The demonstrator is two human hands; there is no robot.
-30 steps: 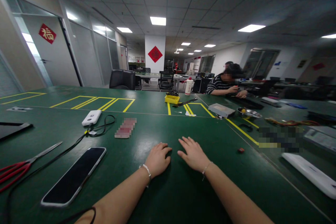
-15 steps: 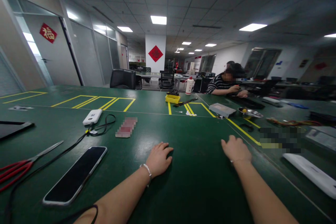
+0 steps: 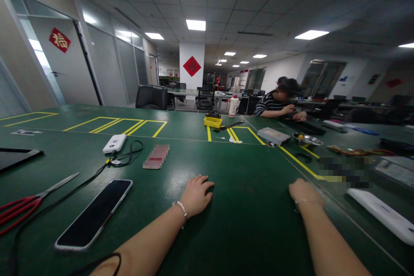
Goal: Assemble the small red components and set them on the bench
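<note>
My left hand [image 3: 196, 196] rests palm down on the green table [image 3: 246, 224], fingers apart, holding nothing. A bracelet circles that wrist. Farther right, my right hand [image 3: 306, 194] is low over the table, its fingers curled under and mostly hidden, so what they hold, if anything, does not show. To the left of my left hand lie a phone [image 3: 95, 214] with a dark screen and a blurred reddish card [image 3: 156, 157]. A long white case [image 3: 380, 213] lies to the right of my right hand.
Red-handled scissors [image 3: 35, 200] and a white device [image 3: 114, 143] with a black cable are at the left. A yellow box [image 3: 212, 121], a bottle [image 3: 233, 106], a grey box [image 3: 274, 135] and a metal bowl [image 3: 308, 139] stand farther back. A person [image 3: 280, 99] sits across the table.
My right hand has moved to the right and slightly nearer to me, and its fingers have curled in. My left hand has stayed in place.
</note>
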